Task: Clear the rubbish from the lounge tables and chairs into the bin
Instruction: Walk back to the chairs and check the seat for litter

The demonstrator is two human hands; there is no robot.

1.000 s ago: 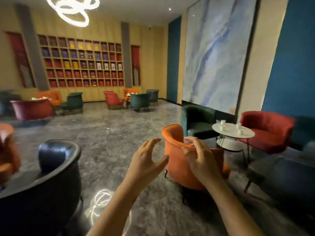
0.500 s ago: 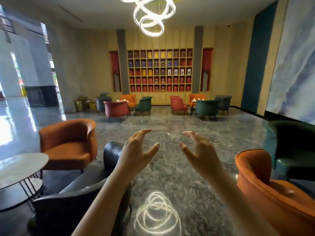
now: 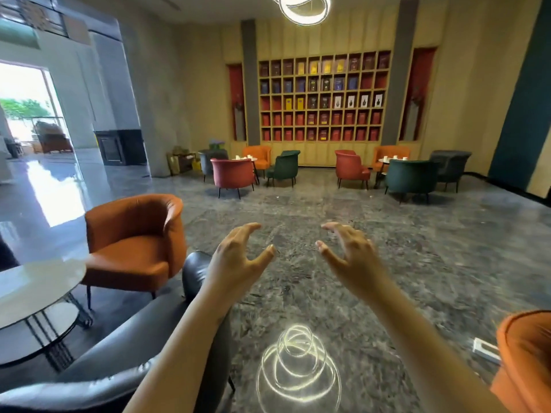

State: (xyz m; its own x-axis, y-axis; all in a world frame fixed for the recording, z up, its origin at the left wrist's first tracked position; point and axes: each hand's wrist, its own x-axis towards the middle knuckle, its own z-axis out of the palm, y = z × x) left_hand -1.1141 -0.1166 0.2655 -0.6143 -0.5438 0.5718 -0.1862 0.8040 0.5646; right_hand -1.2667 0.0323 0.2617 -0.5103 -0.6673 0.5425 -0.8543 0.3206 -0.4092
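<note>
Empty-handed, looking for rubbish.
My left hand (image 3: 238, 259), right hand (image 3: 353, 259) spread loose; white cups (image 3: 395, 158) wait far ahead on that desk (image 3: 383, 160).

This is a public lounge, a lobby of the hotel sort. Tub armchairs stand in clusters round small tables: an orange armchair (image 3: 134, 236) just beside a pale round tabletop (image 3: 35, 287) close by, and a red armchair (image 3: 232, 174) and a green armchair (image 3: 284, 165) near the far wall, where white cups (image 3: 246, 158) sit out. The back wall carries a shelf grid (image 3: 323, 96) filled with boxes in red, blue and yellow. A ring chandelier (image 3: 304, 8) hangs overhead and glints in the polished stone floor (image 3: 417, 248). A tall doorway (image 3: 26, 114) on the left opens to daylight.
</note>
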